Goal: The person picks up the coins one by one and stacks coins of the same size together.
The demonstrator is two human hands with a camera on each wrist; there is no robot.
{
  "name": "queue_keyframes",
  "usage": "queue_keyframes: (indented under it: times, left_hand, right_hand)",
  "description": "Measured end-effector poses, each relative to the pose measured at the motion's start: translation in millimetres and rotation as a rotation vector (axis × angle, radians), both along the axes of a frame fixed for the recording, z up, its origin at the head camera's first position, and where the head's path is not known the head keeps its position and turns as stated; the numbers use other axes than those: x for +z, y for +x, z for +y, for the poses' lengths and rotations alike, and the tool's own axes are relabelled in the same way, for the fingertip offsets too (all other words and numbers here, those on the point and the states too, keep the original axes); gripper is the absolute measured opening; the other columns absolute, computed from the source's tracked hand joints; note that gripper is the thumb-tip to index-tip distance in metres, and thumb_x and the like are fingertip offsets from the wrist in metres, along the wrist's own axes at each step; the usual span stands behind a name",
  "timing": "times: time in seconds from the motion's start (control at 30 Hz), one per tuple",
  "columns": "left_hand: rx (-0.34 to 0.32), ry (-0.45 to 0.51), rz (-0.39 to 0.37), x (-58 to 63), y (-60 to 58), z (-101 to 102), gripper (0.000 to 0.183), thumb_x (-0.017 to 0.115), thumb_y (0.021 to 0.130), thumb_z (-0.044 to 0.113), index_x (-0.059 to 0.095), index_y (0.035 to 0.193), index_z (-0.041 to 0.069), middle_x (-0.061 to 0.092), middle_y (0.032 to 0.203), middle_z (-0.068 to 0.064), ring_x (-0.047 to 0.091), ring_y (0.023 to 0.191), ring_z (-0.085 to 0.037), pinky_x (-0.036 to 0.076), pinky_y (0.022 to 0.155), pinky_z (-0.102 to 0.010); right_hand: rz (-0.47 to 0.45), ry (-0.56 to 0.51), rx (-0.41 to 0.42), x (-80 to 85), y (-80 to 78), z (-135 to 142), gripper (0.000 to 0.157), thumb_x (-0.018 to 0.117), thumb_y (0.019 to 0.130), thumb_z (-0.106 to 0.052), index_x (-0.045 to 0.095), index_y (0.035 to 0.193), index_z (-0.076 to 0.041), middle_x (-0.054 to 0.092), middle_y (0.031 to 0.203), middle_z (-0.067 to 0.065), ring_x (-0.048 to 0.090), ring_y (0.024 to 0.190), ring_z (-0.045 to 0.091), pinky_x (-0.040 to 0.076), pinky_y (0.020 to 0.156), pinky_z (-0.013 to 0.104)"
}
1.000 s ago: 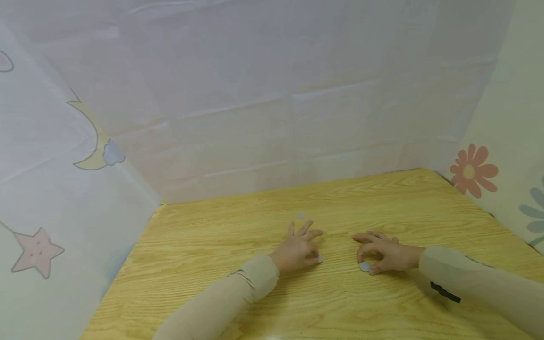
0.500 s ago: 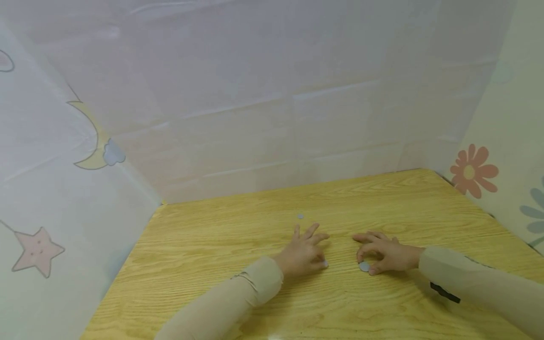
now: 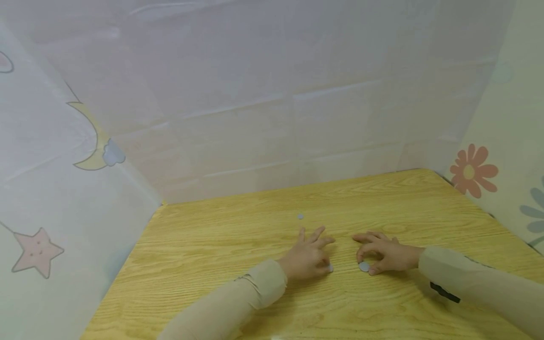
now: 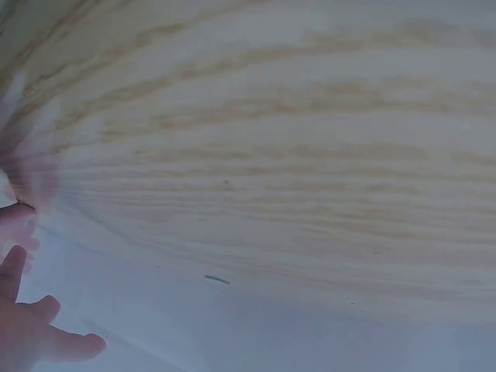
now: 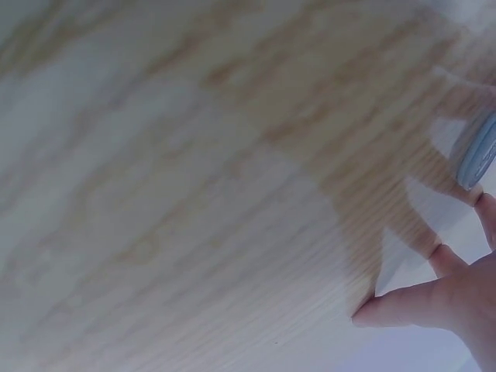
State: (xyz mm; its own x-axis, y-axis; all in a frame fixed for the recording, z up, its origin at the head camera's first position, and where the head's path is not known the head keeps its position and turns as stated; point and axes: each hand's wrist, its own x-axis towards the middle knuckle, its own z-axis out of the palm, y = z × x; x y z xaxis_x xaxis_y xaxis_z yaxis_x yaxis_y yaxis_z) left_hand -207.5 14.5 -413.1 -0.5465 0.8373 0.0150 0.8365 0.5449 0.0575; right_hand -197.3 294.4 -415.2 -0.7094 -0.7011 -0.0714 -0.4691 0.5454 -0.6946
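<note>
My left hand [image 3: 306, 259] pinches a small silver-grey coin [image 3: 331, 268] between thumb and forefinger, low over the table; the other fingers spread outward. Most of that coin is hidden by the fingertips. Facing it, my right hand [image 3: 387, 252] holds a larger-looking silver-grey coin [image 3: 364, 267] by its edge with thumb and forefinger. The right wrist view shows this coin [image 5: 478, 152] from the side at the frame's edge, beside the fingers. A third coin [image 3: 300, 216] lies flat beyond the left hand. In the left wrist view, spread fingers [image 4: 74, 346] appear at the lower left.
The wood-grain table [image 3: 204, 236] meets a pale, creased sheet [image 3: 238, 118] at the back. Printed walls stand left and right, with a star [image 3: 37, 252] and a red flower [image 3: 473, 171]. A black strip [image 3: 445, 292] shows below the right sleeve.
My left hand has moved right and slightly toward me with its coin, narrowing the gap to the right hand. The right hand, its coin and the far coin have stayed in place.
</note>
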Motion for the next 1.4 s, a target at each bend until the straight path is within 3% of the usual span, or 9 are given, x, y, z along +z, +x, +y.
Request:
queue_keyframes:
  times: [0.37,1.03,1.23,1.4]
  left_hand:
    - [-0.007,-0.033,0.076,-2.3,2.7,7,0.021,0.063,0.094,0.041,0.075,0.101,0.025,0.037,0.153,-0.001,0.012,0.147,-0.031,0.020,0.107,-0.067]
    - [0.003,-0.059,0.066,-0.4,5.6,14,0.022,0.060,0.095,0.042,0.073,0.103,0.026,0.035,0.154,0.000,0.012,0.147,-0.031,0.021,0.107,-0.067]
    - [0.006,-0.045,0.042,-2.7,4.3,15,0.024,0.059,0.095,0.042,0.073,0.106,0.026,0.033,0.155,-0.001,0.010,0.147,-0.032,0.019,0.106,-0.068]
    - [0.007,-0.030,-0.015,0.8,4.1,14,0.030,0.056,0.097,0.043,0.071,0.111,0.023,0.030,0.157,-0.002,0.009,0.147,-0.032,0.018,0.106,-0.070]
  right_hand:
    - [-0.013,-0.041,-0.003,-3.3,-1.0,0,0.017,0.073,0.084,-0.023,0.062,0.096,-0.027,0.021,0.146,0.039,-0.001,0.125,0.069,-0.011,0.069,0.088]
    - [-0.051,-0.036,-0.007,1.2,-0.9,2,0.028,0.075,0.083,-0.026,0.058,0.105,-0.024,0.020,0.147,0.038,0.000,0.127,0.069,-0.008,0.068,0.089]
    - [-0.046,-0.026,-0.002,3.8,-2.7,1,0.029,0.077,0.081,-0.024,0.060,0.104,-0.023,0.022,0.146,0.039,0.004,0.125,0.069,-0.002,0.071,0.090]
    - [-0.036,-0.013,0.007,4.3,-5.8,1,0.026,0.078,0.081,-0.023,0.063,0.102,-0.020,0.025,0.144,0.041,0.011,0.123,0.069,0.010,0.081,0.088]
